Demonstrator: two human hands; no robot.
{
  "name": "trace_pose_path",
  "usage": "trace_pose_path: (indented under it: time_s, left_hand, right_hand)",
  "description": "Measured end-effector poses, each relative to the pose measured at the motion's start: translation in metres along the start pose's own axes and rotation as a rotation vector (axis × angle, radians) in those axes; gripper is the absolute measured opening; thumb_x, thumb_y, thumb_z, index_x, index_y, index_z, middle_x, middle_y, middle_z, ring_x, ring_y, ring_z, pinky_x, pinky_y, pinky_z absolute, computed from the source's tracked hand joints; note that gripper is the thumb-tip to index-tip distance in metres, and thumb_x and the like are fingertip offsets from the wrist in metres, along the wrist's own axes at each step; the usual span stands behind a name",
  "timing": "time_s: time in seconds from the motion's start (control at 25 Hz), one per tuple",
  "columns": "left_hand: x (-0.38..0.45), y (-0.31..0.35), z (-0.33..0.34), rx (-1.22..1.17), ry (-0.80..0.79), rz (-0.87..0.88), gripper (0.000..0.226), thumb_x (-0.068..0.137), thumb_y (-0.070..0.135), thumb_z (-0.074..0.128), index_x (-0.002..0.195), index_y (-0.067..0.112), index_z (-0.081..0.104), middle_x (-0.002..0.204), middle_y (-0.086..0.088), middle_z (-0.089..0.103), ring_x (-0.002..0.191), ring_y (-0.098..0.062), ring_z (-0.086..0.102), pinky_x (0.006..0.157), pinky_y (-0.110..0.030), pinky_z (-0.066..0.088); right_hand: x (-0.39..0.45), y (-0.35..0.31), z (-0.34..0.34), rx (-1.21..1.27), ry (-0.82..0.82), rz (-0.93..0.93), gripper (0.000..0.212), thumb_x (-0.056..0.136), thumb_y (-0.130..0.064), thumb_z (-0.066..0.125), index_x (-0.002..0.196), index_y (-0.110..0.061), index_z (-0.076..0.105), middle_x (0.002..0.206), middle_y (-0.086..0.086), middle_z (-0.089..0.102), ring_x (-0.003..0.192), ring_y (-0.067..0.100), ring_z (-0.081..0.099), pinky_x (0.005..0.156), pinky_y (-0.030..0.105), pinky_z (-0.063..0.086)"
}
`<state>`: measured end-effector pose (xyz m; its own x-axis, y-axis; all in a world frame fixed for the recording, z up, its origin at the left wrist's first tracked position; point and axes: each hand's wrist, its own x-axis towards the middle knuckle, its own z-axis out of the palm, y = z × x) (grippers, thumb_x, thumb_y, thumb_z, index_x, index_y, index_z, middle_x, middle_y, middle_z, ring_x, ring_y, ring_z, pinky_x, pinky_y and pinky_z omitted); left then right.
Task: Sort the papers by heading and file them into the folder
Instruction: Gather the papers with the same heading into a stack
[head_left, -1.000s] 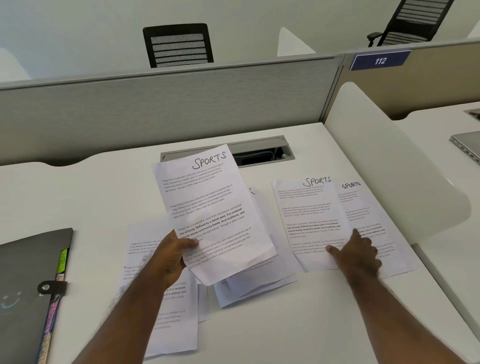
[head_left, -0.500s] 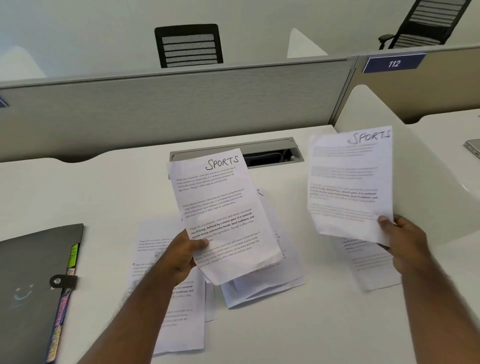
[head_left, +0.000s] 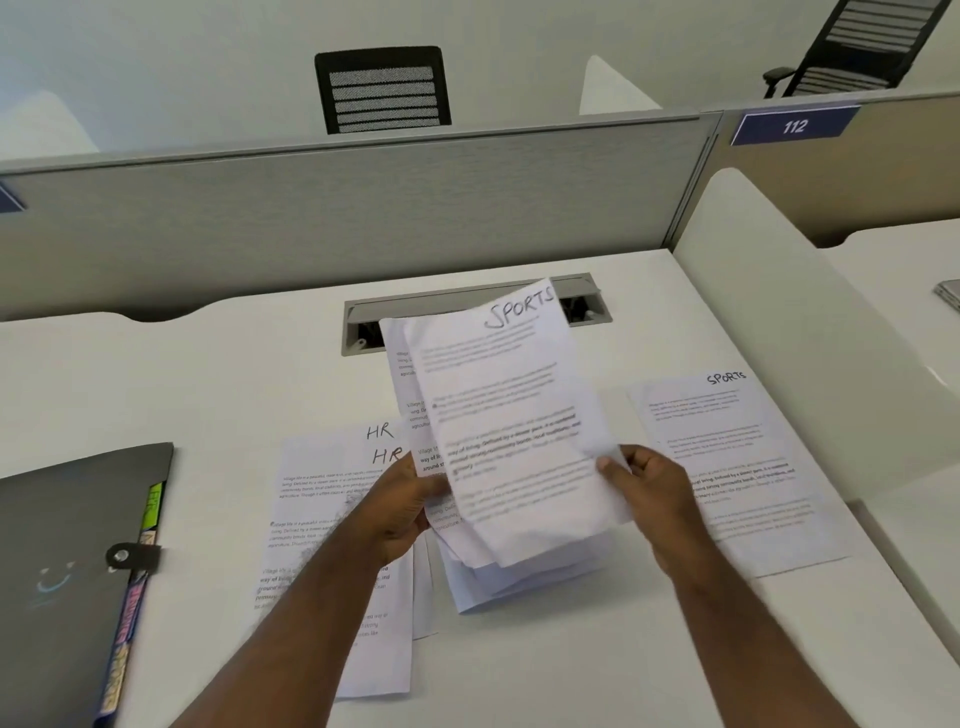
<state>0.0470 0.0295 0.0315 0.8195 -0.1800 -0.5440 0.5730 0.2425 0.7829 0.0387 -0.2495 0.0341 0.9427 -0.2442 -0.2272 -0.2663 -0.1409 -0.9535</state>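
two sports sheets coming together, not yet squared

the left hand (head_left: 402, 512) pinches one sports sheet (head_left: 410, 415) by its lower left edge, fingers curled round it. the right hand (head_left: 647, 491) pinches a second sports sheet (head_left: 511, 415) at its right edge, thumb on top. both sheets are raised above the worktop (head_left: 208, 374), the second overlapping the first but skewed, its top corner leaning right.

a third sports page (head_left: 737, 467) lies flat to the right. the hr pages (head_left: 332, 499) lie to the left, partly under the left forearm, and a loose stack (head_left: 519, 582) sits beneath the raised sheets. the dark folder (head_left: 67, 561) rests shut at the far left, coloured tabs showing along its edge.

risks, as i judge them: the sheets are held only at their edges, so one could sag, slide out or crease as they are merged. joined crooked, they may catch when filed. the left forearm could drag the hr pages out of order, and the flat sports page could be left behind.
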Motion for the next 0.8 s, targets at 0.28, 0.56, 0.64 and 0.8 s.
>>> trace_pose_path:
  time_s: [0.28,0.56,0.64,0.8]
  left_hand:
    - [-0.01,0.003,0.006,-0.109,-0.091,-0.025,0.046,0.088,-0.014,0.055,0.13,0.005,0.06,0.124,-0.015,0.068,0.112,-0.032,0.067,0.084,-0.042,0.06]
    - [-0.014,0.004,0.011,-0.099,-0.057,-0.049,0.035,0.096,0.002,0.051,0.129,0.008,0.062,0.121,-0.013,0.07,0.109,-0.029,0.068,0.087,-0.042,0.059]
    - [-0.012,0.003,0.009,-0.122,-0.008,-0.066,0.035,0.102,0.024,0.044,0.129,0.011,0.063,0.121,-0.013,0.07,0.111,-0.031,0.067,0.096,-0.05,0.053]
    - [-0.012,0.001,0.01,-0.129,-0.046,-0.07,0.044,0.098,0.044,0.045,0.132,0.019,0.06,0.126,-0.01,0.068,0.115,-0.032,0.064,0.094,-0.048,0.053]
  right_hand:
    - [-0.004,0.007,0.015,-0.022,-0.043,0.053,0.045,0.085,-0.027,0.074,0.126,-0.028,0.056,0.115,-0.005,0.068,0.106,0.012,0.064,0.091,0.036,0.054]
    - [-0.01,0.002,0.014,0.024,-0.067,0.017,0.009,0.084,-0.021,0.076,0.092,-0.02,0.072,0.09,-0.006,0.077,0.085,0.014,0.074,0.077,0.032,0.06]
    - [-0.011,0.003,0.015,-0.011,0.0,-0.003,0.013,0.082,-0.026,0.078,0.088,-0.018,0.071,0.085,-0.006,0.077,0.08,0.014,0.073,0.073,0.031,0.06]
    - [-0.011,0.008,0.019,-0.01,0.086,-0.013,0.015,0.081,-0.028,0.078,0.085,-0.017,0.069,0.083,-0.006,0.075,0.077,0.014,0.071,0.073,0.035,0.06]
